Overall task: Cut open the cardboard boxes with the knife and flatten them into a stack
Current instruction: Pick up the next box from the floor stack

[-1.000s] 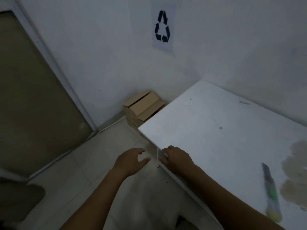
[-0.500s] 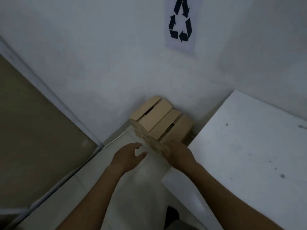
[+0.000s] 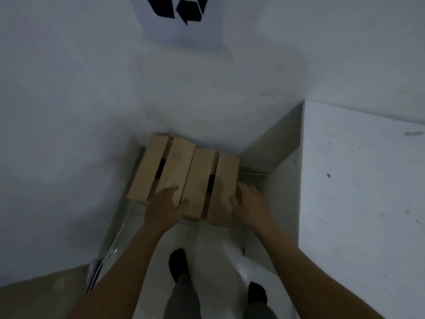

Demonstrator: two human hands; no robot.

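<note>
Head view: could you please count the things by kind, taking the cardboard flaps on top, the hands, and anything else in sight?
cardboard top flaps: 4 (the number of boxes cannot be told)
hands: 2, the left hand and the right hand
dark shoes: 2
recycling sign: 1
white table: 1
Total: 10
</note>
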